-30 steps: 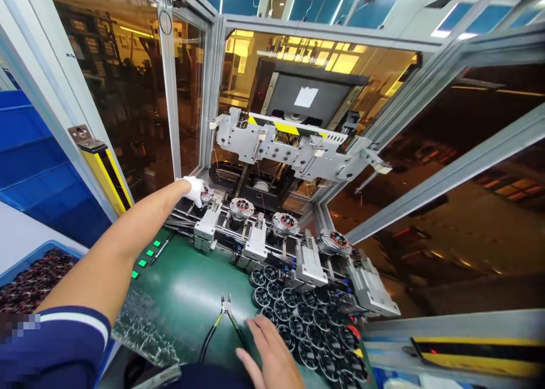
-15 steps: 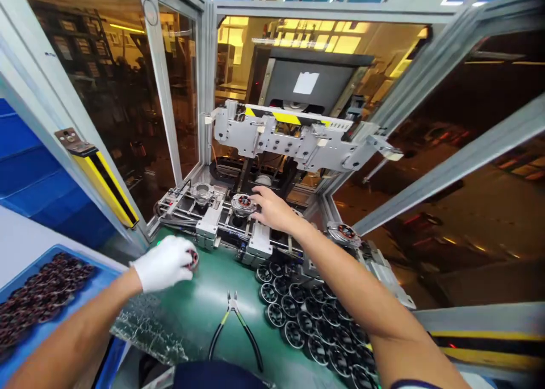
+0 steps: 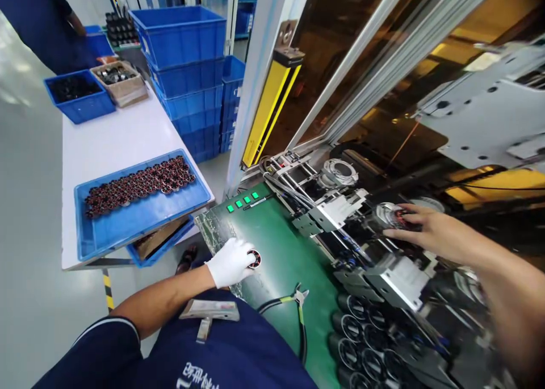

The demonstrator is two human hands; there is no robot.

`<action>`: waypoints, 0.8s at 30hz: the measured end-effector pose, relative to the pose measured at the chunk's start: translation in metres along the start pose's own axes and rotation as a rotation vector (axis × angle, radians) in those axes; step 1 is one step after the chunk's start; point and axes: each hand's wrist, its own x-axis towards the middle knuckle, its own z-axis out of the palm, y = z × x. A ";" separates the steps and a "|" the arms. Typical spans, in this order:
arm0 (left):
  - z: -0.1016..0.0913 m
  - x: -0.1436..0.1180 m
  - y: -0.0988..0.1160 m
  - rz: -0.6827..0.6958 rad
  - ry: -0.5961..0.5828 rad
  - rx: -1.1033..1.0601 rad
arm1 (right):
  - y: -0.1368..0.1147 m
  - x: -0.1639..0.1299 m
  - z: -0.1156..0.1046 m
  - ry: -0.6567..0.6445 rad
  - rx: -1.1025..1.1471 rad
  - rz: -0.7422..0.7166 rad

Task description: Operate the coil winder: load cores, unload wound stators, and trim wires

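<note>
The winding machine [image 3: 426,122] fills everything beyond my right hand [image 3: 430,237], its amber guard panels rising above a row of metal fixtures. Past my left hand [image 3: 230,262], further left, stands the white table [image 3: 114,139], and on it, near that hand, the long blue tray [image 3: 145,213] holds rows of copper-wound stators; its long axis runs from lower left to upper right, toward the machine. Beyond the tray, stacked blue crates [image 3: 187,71] stand by the machine's post. Under my left hand lies the green work mat [image 3: 281,247], sloping away to the upper left, where four lit green buttons [image 3: 242,201] sit in a line. At the mat's lower right, below my right forearm, black fan housings [image 3: 366,343] lie packed in rows. Between my two hands, closer to me, the cutting pliers [image 3: 293,309] lie flat on the mat, nose pointing up and right toward the fixtures, handles trailing back toward my body.

My left hand, in a white glove, is closed around a small wound stator [image 3: 254,258] just above the mat, its round red-and-black face turned to the right. My bare right hand reaches to a fixture, fingers curled over a second stator [image 3: 394,216] seated there, its axis roughly upright; whether I am gripping it or only touching it I cannot tell.
</note>
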 end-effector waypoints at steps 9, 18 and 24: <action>0.005 0.002 -0.001 -0.002 0.041 0.000 | -0.053 -0.058 -0.043 0.157 0.193 -0.368; -0.026 0.052 -0.018 0.163 -0.012 0.064 | -0.232 -0.095 0.143 0.125 0.097 -0.398; -0.073 0.084 -0.020 0.295 -0.156 0.173 | -0.217 -0.112 0.121 0.243 0.055 -0.291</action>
